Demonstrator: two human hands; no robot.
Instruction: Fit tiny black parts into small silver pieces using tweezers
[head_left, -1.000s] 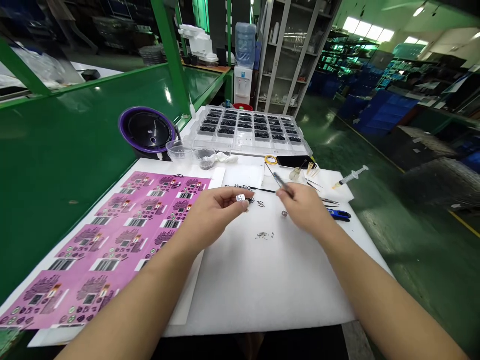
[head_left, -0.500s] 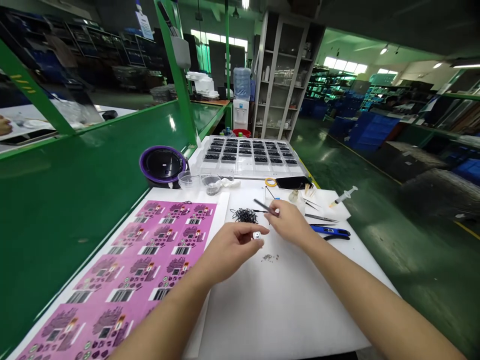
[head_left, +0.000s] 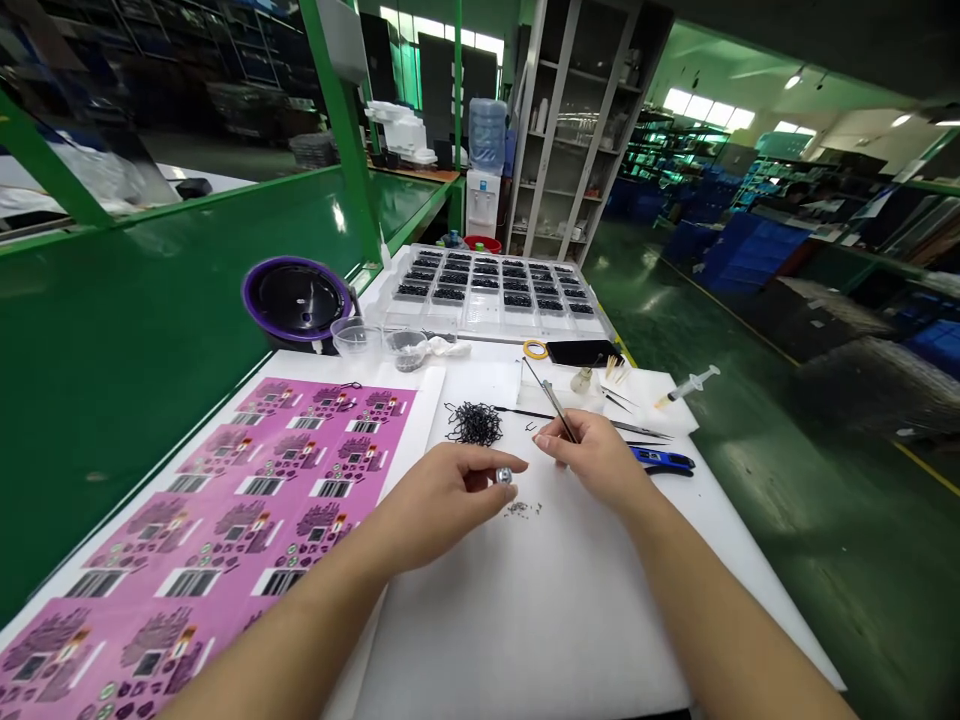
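Observation:
My left hand [head_left: 450, 500] pinches a small silvery part [head_left: 504, 477] between thumb and index finger. Held like a pen in my right hand [head_left: 592, 450] is a pair of slim metal tweezers [head_left: 556, 402], its upper end leaning away to the left; its lower tips are hidden by the fingers. Beyond my left fingertips lies a heap of black bent pieces [head_left: 475, 424]. A scatter of tiny metal bits [head_left: 519, 509] rests on the white tabletop [head_left: 525, 610], just under the part in my left hand.
Purple printed sheets [head_left: 255, 480] cover the left side. Clear cups [head_left: 356, 340], a purple-rimmed black tub [head_left: 300, 300] and a compartment tray [head_left: 491, 315] of black pieces stand farther back. To the right lie blue-handled pliers [head_left: 664, 460], a syringe [head_left: 688, 387] and a phone [head_left: 581, 353].
The tweezers in my right hand have swung more upright, and that hand has moved slightly right and down. My left hand keeps its pinch on the silvery part. The camera view has shifted a little.

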